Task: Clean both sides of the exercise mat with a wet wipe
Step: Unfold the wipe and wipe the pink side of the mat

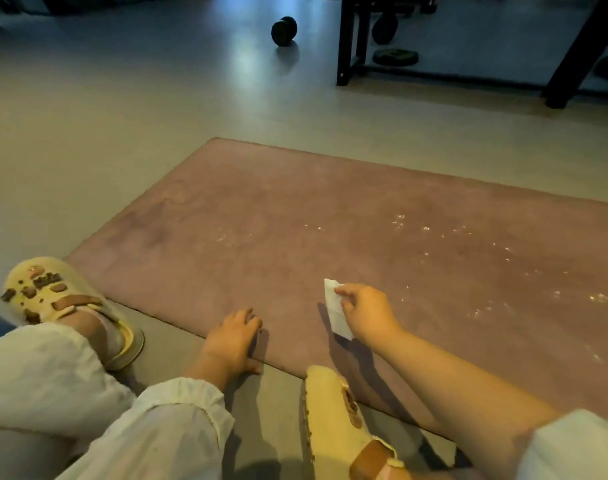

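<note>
Pinched between the fingertips of the right hand [365, 311], the wet wipe [335, 311] hangs folded just above the exercise mat [330, 216], near its front edge. Meanwhile the left hand [231, 336] grasps nothing; it rests flat, pressing that front edge down. The mat lies spread on the floor [105, 116], one far corner in view.

Held so lightly, the wipe could bunch or slip out on a firm stroke. Pale flecks toward the mat's right side look untouched and could be smeared rather than lifted. The right sandal [340, 414] touches the front edge and the left sandal [53, 296] sits by the near left corner; both would hinder flipping. A dumbbell [284, 30] and a black rack [351, 39] stand well beyond.
</note>
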Motion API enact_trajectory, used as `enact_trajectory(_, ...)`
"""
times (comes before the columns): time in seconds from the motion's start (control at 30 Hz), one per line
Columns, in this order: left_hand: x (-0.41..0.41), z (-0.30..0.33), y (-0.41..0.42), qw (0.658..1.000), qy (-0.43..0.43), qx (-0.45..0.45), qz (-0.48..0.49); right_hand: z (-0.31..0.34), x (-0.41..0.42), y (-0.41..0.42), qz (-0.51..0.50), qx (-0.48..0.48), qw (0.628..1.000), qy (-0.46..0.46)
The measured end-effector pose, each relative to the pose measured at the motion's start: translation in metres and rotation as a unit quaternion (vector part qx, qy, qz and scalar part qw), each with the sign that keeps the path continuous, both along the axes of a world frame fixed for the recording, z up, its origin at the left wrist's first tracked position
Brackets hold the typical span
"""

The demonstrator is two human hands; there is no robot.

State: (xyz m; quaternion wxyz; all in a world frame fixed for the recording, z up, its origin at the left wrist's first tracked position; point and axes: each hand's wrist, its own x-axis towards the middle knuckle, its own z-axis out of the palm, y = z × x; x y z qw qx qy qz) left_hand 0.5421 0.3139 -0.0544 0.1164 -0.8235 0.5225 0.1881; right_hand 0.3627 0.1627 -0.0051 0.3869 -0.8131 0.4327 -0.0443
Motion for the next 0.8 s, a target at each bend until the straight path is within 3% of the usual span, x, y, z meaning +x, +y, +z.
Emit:
enact_trajectory(0.23,0.004,-0.012,-0.004,0.982,-0.074,-0.020,-0.172,-0.020,0.024,0.012,0.081,0.022,0.996,-0.019)
enact_trajectory(0.37,-0.002,-0.018,0.003,0.968,-0.072,-0.029,-0.237,-0.030,0.032,0.013,0.121,-0.017,0.992,0.024)
enact_trajectory(0.6,-0.011,0.003,-0.010,0.976,-0.079,-0.129,-0.155,-0.023,0.046,0.027,0.197,-0.067,0.974,0.090)
enact_trajectory(0.8,-0.011,0.016,-0.012,0.966,-0.065,-0.208,-0.139,-0.012,0.066,0.045,0.269,-0.226,0.916,0.193)
